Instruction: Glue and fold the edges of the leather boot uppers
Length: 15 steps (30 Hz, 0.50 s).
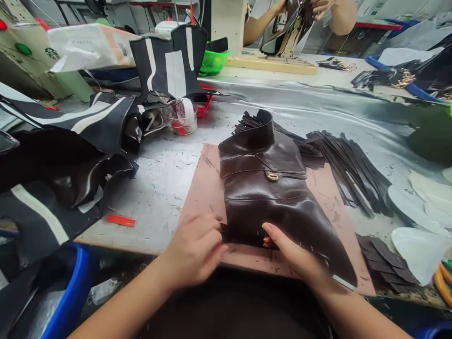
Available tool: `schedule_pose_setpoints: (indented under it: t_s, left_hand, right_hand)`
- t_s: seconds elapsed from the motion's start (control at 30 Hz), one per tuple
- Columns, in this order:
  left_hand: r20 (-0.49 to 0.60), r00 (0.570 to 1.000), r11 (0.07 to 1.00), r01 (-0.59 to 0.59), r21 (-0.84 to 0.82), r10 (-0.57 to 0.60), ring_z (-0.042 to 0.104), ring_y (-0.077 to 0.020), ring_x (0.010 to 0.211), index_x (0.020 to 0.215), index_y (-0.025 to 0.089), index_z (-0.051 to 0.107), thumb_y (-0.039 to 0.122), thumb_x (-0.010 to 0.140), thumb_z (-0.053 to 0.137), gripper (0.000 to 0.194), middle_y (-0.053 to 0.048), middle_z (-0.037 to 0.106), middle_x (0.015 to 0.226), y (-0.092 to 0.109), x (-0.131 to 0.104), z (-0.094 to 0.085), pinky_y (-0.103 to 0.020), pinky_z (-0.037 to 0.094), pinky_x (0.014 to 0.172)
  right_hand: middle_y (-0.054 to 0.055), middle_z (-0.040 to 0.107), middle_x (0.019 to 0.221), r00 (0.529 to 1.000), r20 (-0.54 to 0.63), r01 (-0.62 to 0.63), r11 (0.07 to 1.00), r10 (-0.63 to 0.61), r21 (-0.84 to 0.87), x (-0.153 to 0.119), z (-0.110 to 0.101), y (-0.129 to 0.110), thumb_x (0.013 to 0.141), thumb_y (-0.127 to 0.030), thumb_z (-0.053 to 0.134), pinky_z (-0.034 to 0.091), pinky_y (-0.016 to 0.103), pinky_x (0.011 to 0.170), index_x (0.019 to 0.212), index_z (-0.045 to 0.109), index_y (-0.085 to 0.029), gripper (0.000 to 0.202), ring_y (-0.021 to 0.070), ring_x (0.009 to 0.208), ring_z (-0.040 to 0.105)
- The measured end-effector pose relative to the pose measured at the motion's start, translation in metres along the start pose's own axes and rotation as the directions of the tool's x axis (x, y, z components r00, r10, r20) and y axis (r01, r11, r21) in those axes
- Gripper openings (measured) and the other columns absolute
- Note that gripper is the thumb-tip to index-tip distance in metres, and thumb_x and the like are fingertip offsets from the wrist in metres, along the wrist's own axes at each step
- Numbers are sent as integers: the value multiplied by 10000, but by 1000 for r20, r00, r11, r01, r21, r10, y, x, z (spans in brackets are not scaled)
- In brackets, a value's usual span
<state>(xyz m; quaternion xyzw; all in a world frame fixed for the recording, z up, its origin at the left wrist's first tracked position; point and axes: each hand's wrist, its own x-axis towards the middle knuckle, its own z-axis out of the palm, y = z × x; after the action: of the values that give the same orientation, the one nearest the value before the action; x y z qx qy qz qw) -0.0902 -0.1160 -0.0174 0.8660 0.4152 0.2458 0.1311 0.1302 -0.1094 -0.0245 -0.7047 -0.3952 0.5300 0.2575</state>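
Note:
A dark brown leather boot upper (271,188) with a small gold buckle lies on a pinkish-brown work board (205,188) at the table's near edge. My left hand (196,249) touches its lower left edge, fingers curled at the leather. My right hand (294,254) rests on the lower edge too, thumb on top and fingers tucked under the leather. Whether either hand fully grips it is unclear.
Black-and-white leather pieces (70,155) pile at the left. Thin black strips (349,165) fan out right of the board, with white cut shapes (420,212) beyond. A clear jar (181,115) and green bowl (213,61) stand behind. Another person's hands (318,9) work on leather at the far side.

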Motion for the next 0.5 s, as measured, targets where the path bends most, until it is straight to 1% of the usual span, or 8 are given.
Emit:
schedule_pose_setpoints:
  t_s: [0.03, 0.07, 0.13, 0.2, 0.27, 0.37, 0.43, 0.5]
  left_hand:
    - [48, 995, 996, -85, 24, 84, 576, -194, 886, 715, 184, 538, 175, 803, 438, 133, -69, 622, 831, 1, -6, 2, -341, 405, 849]
    - [95, 987, 990, -133, 52, 127, 580, -199, 905, 730, 181, 546, 156, 795, 436, 130, -77, 628, 865, 2, -10, 5, -348, 400, 867]
    - [136, 982, 983, -148, 105, 133, 588, -212, 918, 744, 175, 566, 142, 790, 427, 150, -96, 634, 920, 6, -18, 11, -350, 412, 851]
    - [123, 988, 984, -113, 134, 97, 582, -233, 971, 812, 175, 597, 156, 798, 431, 168, -110, 634, 987, 9, -24, 16, -347, 418, 837]
    - [84, 994, 987, -85, 134, 74, 570, -244, 1021, 955, 173, 607, 186, 811, 454, 210, -113, 632, 1038, 12, -29, 21, -341, 405, 862]
    - [26, 995, 983, -94, 156, 91, 541, -246, 1086, 1165, 141, 530, 219, 821, 495, 355, -118, 620, 1098, 15, -34, 26, -325, 357, 929]
    - [3, 994, 974, -106, 198, 108, 524, -236, 1113, 1210, 119, 497, 231, 825, 504, 401, -126, 599, 1147, 16, -36, 29, -315, 309, 969]
    - [5, 995, 969, -100, 227, 102, 512, -234, 1128, 1201, 113, 504, 243, 832, 495, 391, -135, 564, 1202, 17, -36, 31, -320, 276, 982]
  right_hand:
    - [50, 646, 561, 1000, -8, -12, 999, 11, -39, 1, 0, 2, 587, -600, 654, 505, 403, 748, 494, 636, -244, 369, 237, 608, 637]
    - [52, 646, 558, 999, -35, -11, 996, 8, -83, 1, -1, 5, 594, -611, 642, 488, 418, 782, 474, 630, -247, 384, 240, 616, 635]
    - [55, 645, 551, 995, -91, 20, 987, -35, -161, 2, 0, 10, 617, -616, 622, 449, 444, 838, 437, 611, -251, 407, 244, 622, 629]
    - [51, 647, 557, 988, -131, 52, 979, -79, -200, 3, 2, 14, 636, -587, 629, 427, 459, 857, 434, 609, -254, 390, 245, 621, 623]
    - [48, 647, 562, 986, -135, 64, 976, -94, -209, 2, 5, 16, 646, -540, 650, 429, 458, 846, 436, 611, -257, 354, 244, 610, 618]
    - [41, 628, 532, 986, -134, 78, 981, -103, -180, 0, 10, 14, 650, -495, 664, 446, 446, 803, 433, 603, -266, 322, 241, 582, 607]
    - [41, 607, 506, 975, -185, 89, 983, -119, -162, -2, 14, 11, 637, -489, 670, 444, 448, 795, 427, 588, -270, 315, 251, 593, 605]
    - [47, 603, 513, 964, -242, 66, 981, -110, -182, -2, 16, 9, 627, -503, 667, 433, 454, 811, 429, 582, -269, 318, 263, 621, 609]
